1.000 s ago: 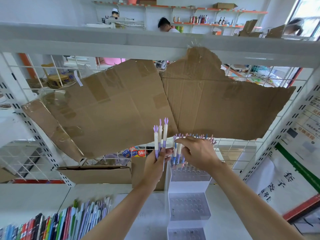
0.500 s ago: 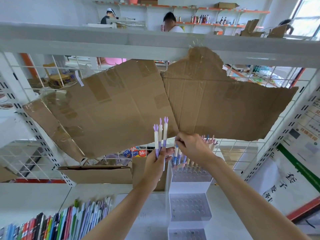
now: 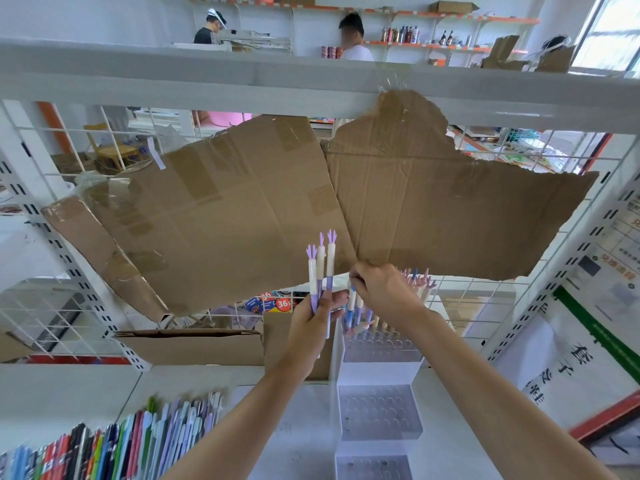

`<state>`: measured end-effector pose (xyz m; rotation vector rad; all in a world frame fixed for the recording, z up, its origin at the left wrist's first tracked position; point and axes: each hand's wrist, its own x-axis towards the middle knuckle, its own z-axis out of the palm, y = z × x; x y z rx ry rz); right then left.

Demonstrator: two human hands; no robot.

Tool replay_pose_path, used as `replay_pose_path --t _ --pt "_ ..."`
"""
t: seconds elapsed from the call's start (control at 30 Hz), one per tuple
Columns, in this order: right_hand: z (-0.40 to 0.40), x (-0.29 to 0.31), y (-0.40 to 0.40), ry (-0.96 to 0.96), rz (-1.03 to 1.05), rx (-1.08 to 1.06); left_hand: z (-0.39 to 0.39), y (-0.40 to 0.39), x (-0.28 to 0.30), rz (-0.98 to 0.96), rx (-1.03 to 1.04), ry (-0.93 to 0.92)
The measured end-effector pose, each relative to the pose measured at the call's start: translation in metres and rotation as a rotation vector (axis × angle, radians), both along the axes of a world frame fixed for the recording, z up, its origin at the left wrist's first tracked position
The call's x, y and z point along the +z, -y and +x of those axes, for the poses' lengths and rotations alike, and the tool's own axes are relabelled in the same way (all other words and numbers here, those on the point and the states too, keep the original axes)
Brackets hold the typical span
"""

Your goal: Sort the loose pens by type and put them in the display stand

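Note:
My left hand holds three cream-and-purple pens upright, their purple leaf-shaped tops pointing up. My right hand is pinched on the top of one pen that stands at the left of the top tier of the white tiered display stand. Behind that hand several more pens with pink and blue tops stand in the same tier. The two lower tiers show rows of round holes with nothing in them.
A mass of loose, many-coloured pens lies at the lower left on the white shelf. Torn cardboard hangs taped to the wire grid behind the stand. A cardboard box sits left of the stand. Two people stand far behind.
My right hand has moved left and slightly down, from over the row of standing pens to the left end of the top tier. My left hand has kept its three pens still.

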<state>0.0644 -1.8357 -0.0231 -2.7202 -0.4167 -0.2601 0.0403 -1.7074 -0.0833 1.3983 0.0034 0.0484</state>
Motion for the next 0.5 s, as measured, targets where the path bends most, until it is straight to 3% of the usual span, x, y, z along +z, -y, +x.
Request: replay_pose_path --t 0.23,0.4,0.5 --pt "-0.011 -0.01 0.02 0.029 0.144 0.01 -0.002 -0.002 -0.001 -0.003 -0.024 -0.043" --pt "-0.023 -0.028 0.041 -0.359 0.105 0.101 -0.008 -0.001 0.006 0.085 0.019 -0.044" --pt "-0.029 -0.039 0.035 -0.384 0.173 0.123 -0.012 0.002 0.012 0.129 0.061 -0.037"
